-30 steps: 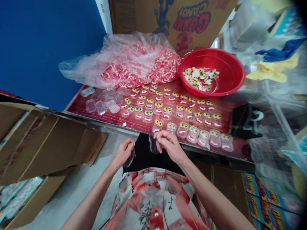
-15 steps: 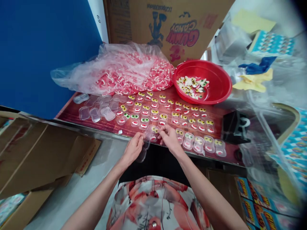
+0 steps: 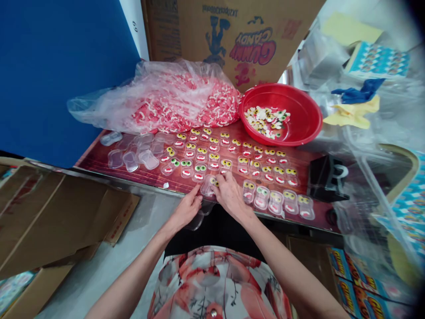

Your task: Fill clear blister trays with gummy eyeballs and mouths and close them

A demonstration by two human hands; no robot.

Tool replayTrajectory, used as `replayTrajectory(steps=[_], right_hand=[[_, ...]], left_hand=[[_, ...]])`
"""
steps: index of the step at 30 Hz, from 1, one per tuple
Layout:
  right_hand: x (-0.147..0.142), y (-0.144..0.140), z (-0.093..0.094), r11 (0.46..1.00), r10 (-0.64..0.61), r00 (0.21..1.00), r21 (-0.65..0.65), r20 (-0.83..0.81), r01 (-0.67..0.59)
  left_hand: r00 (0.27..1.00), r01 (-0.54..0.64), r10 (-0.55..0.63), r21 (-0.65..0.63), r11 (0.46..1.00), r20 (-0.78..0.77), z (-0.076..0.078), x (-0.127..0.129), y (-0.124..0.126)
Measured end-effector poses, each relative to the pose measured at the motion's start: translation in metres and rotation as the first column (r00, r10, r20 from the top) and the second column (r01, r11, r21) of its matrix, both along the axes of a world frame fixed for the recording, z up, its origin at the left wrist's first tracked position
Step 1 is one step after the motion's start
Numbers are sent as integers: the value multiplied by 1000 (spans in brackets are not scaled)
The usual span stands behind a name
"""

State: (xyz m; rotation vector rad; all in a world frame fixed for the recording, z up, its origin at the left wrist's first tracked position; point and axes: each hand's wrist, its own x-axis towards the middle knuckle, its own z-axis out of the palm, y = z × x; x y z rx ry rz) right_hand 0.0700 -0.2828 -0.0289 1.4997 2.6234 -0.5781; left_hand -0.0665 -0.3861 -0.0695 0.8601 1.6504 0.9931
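Right hand (image 3: 230,195) fingers pressed down on a clear lid (image 3: 209,185) over a candy tray at the table (image 3: 99,157) front edge, left hand (image 3: 186,209) pinching the lid's near side — spare clear lids (image 3: 199,217) held beneath.

red bowl (image 3: 299,133), candy bag (image 3: 172,99), cardboard box (image 3: 232,31)

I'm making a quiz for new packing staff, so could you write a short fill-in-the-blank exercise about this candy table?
1. Both hands, the left hand and the right hand, meet at a clear plastic ____ at the table's near edge.
2. The loose eye candies lie in a ____ bowl.
3. The plastic bag of red-and-white candies lies to the ____ of that bowl.
4. The cardboard box behind reads "GUMMY ____".

Missing words: case; red; left; CANDY
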Motion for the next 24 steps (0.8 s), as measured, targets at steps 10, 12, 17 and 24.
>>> replayTrajectory(steps=[10, 12, 17, 24], right_hand=[[10, -1, 2, 992, -85, 991, -103, -105, 74], [11, -2, 0, 992, -73, 988, -113, -135, 58], [12, -5, -2, 993, -68, 993, -108, -94, 58], [3, 0, -5, 992, -96, 994, -86, -57, 91]], left_hand=[[977, 54, -34, -91, 994, 212, 18, 8, -1], [983, 67, -52, -81, 994, 174, 14, 10, -1], [996, 45, -38, -87, 995, 82, 9, 9, -8], [981, 79, -57, -116, 990, 184, 18, 8, -7]])
